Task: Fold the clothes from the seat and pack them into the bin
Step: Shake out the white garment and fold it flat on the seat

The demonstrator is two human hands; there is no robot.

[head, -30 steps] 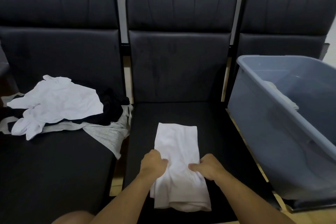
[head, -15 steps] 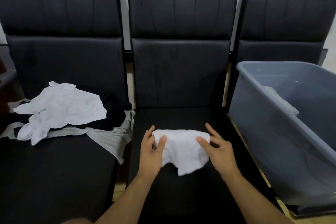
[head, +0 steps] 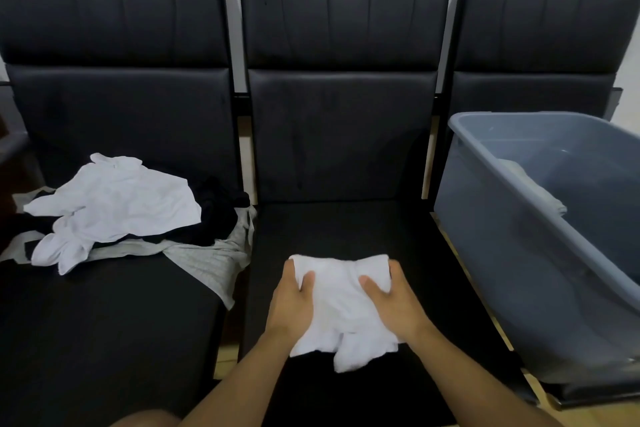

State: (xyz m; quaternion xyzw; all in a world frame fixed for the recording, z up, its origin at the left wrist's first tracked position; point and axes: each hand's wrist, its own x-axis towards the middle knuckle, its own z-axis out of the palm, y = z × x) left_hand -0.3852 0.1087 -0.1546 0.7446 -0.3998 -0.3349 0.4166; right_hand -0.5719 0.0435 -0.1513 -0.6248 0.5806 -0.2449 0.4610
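A folded white garment [head: 341,308] lies on the middle black seat [head: 346,229]. My left hand [head: 291,302] grips its left side, thumb on top and fingers round the edge. My right hand [head: 393,305] grips its right side the same way. A loose corner hangs out at the near edge. On the left seat sits a pile of unfolded clothes [head: 114,208]: a white one on top, a black one and a grey one under it. The grey plastic bin [head: 512,239] stands on the right seat with a folded pale garment [head: 533,184] inside.
Three black padded seats with high backs stand side by side against a white wall. The front half of the left seat [head: 104,322] is bare. A narrow gap separates the middle seat from the bin.
The long white garment has been folded in half into a compact bundle. My hands went from flat on the cloth to gripping both of its sides.
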